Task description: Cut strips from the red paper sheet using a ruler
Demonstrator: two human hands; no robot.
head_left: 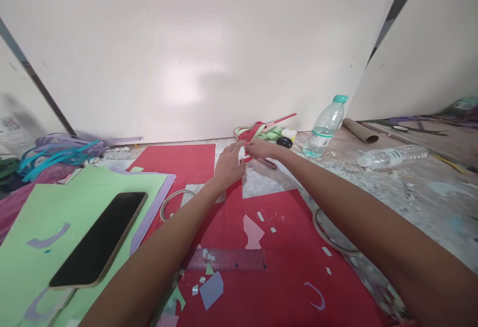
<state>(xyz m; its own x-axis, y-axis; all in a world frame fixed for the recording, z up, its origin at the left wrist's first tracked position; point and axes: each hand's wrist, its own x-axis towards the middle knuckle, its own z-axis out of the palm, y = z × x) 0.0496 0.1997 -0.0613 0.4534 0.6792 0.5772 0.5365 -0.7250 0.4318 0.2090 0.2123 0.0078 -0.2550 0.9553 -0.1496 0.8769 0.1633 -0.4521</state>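
Beyond the ruler (239, 260), your left hand (228, 165) and right hand (261, 149) are close together at a curved red strip (248, 159), which shows between them. You can't tell here whether your fingers are clamped on it; they are small and partly hidden. Red paper (280, 287) lies beneath the ruler, your phone (100, 237) left of it, the teal-capped bottle (325, 127) beyond it to the right.

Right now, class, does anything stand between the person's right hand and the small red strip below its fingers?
Nothing visible does: the right hand is right at the red strip, with the left hand beside it. The red and green coils lie beyond both hands, not between.
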